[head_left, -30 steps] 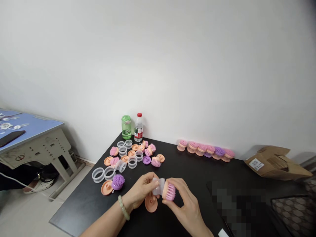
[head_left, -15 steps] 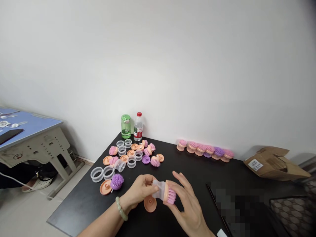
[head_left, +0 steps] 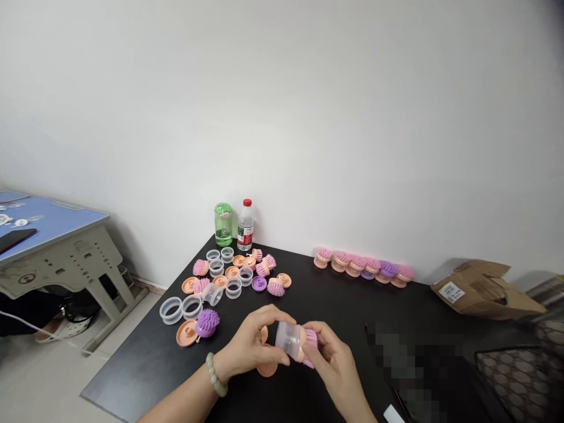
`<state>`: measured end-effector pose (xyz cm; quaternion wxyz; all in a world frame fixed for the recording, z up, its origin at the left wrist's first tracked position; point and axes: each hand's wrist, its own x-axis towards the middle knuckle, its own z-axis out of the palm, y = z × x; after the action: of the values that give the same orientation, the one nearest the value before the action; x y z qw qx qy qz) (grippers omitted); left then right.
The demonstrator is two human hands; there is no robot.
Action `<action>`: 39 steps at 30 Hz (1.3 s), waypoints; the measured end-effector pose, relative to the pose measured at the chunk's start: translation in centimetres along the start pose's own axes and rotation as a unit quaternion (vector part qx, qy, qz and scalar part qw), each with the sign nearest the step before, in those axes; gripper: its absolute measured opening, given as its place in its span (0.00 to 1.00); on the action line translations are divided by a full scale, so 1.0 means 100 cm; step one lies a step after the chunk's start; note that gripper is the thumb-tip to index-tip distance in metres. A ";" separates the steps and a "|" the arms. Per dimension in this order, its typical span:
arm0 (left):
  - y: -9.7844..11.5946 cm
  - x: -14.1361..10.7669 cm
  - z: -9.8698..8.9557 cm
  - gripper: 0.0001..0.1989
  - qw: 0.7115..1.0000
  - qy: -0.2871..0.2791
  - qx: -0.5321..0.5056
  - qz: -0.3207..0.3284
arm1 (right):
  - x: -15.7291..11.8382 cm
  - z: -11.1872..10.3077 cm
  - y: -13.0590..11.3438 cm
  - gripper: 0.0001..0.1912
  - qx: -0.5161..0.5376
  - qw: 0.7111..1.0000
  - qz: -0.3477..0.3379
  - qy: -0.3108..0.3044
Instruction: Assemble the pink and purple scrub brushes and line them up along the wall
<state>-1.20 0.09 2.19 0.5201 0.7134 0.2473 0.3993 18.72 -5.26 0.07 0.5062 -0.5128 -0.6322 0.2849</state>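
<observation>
In front of me, my left hand [head_left: 251, 345] grips a clear plastic cup [head_left: 287, 339] between thumb and fingers. My right hand [head_left: 337, 369] is closed around a pink-bristled brush head [head_left: 311, 338] with a peach rim, which sits against the cup's right end. Both pieces lie sideways above the black table. Below my left hand is a peach disc lid [head_left: 267, 369], partly covered by it. Left of that hand, a purple brush head [head_left: 207, 323] leans beside another peach disc [head_left: 187, 333], near two clear rings [head_left: 171, 310].
Further back lie several clear rings, discs and pink brush heads [head_left: 276, 286]. A green bottle [head_left: 223, 226] and a red-capped water bottle [head_left: 245, 228] stand by the wall. Several assembled brushes [head_left: 355, 266] form a row. At right are a brown paper bag [head_left: 478, 289] and a black mesh basket [head_left: 511, 376].
My right hand has shifted its fingers from spread around the brush head to wrapped over it. The cup and brush head have turned slightly, and the left fingers now reach over the cup's top.
</observation>
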 end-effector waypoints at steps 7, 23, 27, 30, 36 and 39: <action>-0.006 -0.003 0.001 0.39 0.999 0.017 0.036 0.027 | 0.003 0.006 -0.004 0.21 0.171 0.980 0.101 -0.014; -0.011 -0.003 -0.005 0.28 1.000 0.024 -0.015 -0.010 | 0.002 0.006 0.004 0.19 0.132 0.988 0.074 0.007; -0.010 0.000 -0.006 0.19 0.999 0.031 -0.017 -0.021 | 0.002 0.006 0.004 0.19 0.122 0.990 0.068 0.019; -0.005 0.001 -0.008 0.21 0.998 -0.012 -0.050 0.022 | 0.003 0.006 0.001 0.19 0.136 0.987 0.077 0.027; -0.007 0.001 -0.001 0.23 0.990 0.036 -0.107 -0.088 | 0.003 0.006 -0.003 0.18 0.111 0.992 0.063 0.018; -0.008 0.003 0.000 0.21 0.989 0.037 -0.098 -0.103 | 0.003 0.003 0.001 0.17 0.109 0.992 0.060 0.016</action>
<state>-0.99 0.59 1.50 0.6161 0.6148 0.2979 0.3920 18.45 -4.91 0.02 0.5506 -0.4965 -0.5573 0.3739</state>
